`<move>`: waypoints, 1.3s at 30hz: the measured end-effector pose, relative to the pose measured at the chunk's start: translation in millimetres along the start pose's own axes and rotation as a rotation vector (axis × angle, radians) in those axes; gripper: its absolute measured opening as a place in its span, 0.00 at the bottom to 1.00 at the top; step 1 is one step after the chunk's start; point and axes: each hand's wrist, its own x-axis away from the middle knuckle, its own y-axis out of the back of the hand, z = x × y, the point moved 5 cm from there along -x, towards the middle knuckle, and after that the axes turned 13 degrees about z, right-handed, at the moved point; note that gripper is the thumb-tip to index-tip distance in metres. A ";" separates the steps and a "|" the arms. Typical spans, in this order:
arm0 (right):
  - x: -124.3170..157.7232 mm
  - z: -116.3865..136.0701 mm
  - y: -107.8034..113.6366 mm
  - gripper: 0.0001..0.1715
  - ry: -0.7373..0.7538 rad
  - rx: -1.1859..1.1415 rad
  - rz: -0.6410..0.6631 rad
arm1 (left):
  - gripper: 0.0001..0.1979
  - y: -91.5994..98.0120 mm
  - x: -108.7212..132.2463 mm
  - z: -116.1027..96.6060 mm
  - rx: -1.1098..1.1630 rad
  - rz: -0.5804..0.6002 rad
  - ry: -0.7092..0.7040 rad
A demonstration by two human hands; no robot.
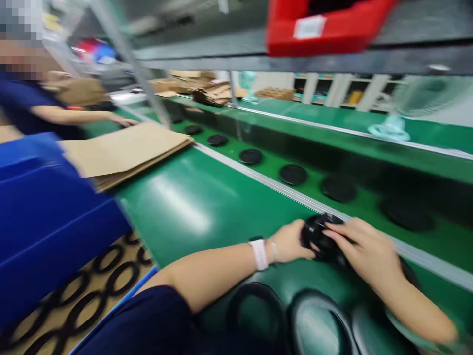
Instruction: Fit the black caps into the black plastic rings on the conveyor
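Fingers of both hands grip black disc [322,236] at table's rail edge [258,178] — open green table [192,197] leftward.

bright, even overhead light. a soft white glare patch lies on the green table [185,197]. motion blur smears the whole frame, worst at the red bin [325,24] and blue bin [44,212]; shadows are faint.

A stack of flat brown cardboard [125,150] lies on the green table [192,197] near its far left corner. A blue bin [44,217] sits at the left edge.
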 end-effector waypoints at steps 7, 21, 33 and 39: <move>14.4 -3.5 -10.7 0.17 -0.012 0.057 -0.024 | 0.31 -11.6 -11.4 6.1 0.305 0.208 -0.024; 22.4 4.0 -19.7 0.18 0.011 0.197 0.134 | 0.34 -8.9 -10.2 8.4 0.249 0.109 0.012; 25.8 3.3 -24.5 0.20 0.089 0.201 0.066 | 0.36 -9.1 -8.4 7.8 0.208 0.103 0.012; 22.2 -1.5 -28.6 0.04 -0.060 0.166 0.222 | 0.33 -10.3 -8.0 4.6 0.169 0.114 0.011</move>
